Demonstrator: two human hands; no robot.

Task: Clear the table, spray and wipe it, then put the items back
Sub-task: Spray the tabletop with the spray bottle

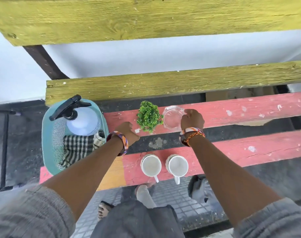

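A small green plant [149, 116] stands on the far red plank of the slatted table [249, 109]. Right of it sits a clear glass ashtray [172, 118], and my right hand [192, 119] grips its right rim. My left hand [128, 130] is curled just left of the plant's base, by its small white pot; whether it holds the pot is hidden. Two white mugs [151, 165] [178, 166] stand on the near red plank, handles toward me. A teal basket [48, 143] at the left holds a spray bottle [81, 120] and a checked cloth [77, 148].
Yellow-green wooden planks [163, 81] rise behind the table like a bench back. Dark gaps run between the table's planks. Below the near edge are a tiled floor, my feet and a grey object [197, 188] on the ground.
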